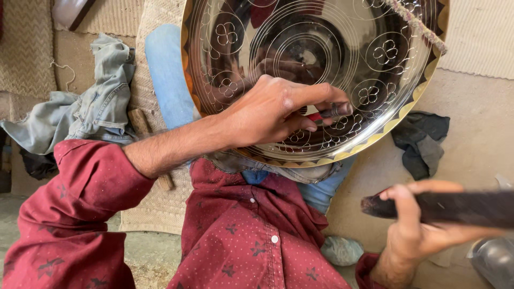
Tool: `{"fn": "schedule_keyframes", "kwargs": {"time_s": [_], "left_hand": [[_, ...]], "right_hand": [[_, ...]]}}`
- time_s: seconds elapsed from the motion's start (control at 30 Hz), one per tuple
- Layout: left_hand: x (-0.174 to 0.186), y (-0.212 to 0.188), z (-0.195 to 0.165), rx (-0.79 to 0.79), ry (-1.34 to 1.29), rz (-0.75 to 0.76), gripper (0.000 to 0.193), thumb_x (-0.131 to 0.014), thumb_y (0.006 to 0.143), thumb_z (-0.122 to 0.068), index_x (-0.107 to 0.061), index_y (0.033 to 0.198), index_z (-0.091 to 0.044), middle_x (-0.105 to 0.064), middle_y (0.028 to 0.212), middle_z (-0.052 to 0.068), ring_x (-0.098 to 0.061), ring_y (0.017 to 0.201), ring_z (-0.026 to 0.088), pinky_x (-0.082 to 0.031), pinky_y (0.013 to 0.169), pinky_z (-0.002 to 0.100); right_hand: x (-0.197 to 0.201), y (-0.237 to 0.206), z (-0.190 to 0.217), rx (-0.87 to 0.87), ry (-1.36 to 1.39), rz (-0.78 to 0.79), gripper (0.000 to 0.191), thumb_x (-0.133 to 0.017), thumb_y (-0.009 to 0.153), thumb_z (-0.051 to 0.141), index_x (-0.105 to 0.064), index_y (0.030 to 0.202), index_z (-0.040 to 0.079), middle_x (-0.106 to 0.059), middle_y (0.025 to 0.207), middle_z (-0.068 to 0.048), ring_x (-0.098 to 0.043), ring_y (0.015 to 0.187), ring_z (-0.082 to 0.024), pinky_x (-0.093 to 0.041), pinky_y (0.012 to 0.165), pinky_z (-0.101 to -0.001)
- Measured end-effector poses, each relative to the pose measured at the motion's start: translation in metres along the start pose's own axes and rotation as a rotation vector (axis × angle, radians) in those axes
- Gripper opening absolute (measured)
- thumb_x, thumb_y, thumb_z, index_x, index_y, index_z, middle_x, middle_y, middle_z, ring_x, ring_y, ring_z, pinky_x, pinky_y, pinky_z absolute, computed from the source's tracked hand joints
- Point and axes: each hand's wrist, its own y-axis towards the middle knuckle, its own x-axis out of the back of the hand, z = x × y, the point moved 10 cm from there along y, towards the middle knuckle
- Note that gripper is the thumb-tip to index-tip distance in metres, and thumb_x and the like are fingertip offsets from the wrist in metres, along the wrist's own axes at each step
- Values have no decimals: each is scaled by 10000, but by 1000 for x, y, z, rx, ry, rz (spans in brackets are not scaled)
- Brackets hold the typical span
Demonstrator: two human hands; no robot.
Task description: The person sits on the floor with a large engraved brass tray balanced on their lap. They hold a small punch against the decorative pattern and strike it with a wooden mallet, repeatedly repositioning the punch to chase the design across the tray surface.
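A large shiny round metal tray (396,115) with engraved circles and flower motifs and a scalloped brass-coloured rim rests tilted on my lap. My left hand (278,109) lies on its lower part, pinching a small chisel (329,112) with a red band, its tip against the engraved surface. My right hand (420,227), at the lower right, grips a dark wooden mallet handle (455,206) held level and off the tray. A twisted cord (415,21) crosses the tray's upper right edge.
A crumpled grey-blue denim cloth (88,109) lies left of my knee, beside a wooden stick (142,126). A dark rag (423,142) sits on the floor right of the tray. Woven matting (155,206) covers the floor under me. A grey metal object (495,259) shows at the lower right corner.
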Motion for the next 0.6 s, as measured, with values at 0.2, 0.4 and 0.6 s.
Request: {"fn": "schedule_keyframes", "kwargs": {"time_s": [0.2,0.4,0.6], "left_hand": [[-9,9,-5,-137,-39,74,554,-780,902,-70,-569,1413,-115,-758,1243,54,-777,1046,235,-623,802,360],[-33,16,-1,-136,-102,374,608,-774,845,-56,-601,1424,-129,-783,1104,45,-786,947,210,-618,762,369],[-57,23,-7,-245,-98,559,630,-794,822,-118,-612,1416,-223,-782,1112,18,-773,900,209,-594,697,386]], "right_hand": [[-38,2,8,156,-543,278,846,-801,863,-112,-385,1575,74,-655,1076,-161,-648,824,-229,-537,760,-330],[-36,-40,-26,137,-463,202,966,-737,813,-176,-225,1605,31,-633,1106,-216,-646,913,-230,-553,842,-365],[-24,-85,-69,20,-241,62,979,-725,922,-166,-84,1637,24,-588,1084,-171,-596,889,-197,-567,836,-338]]}}
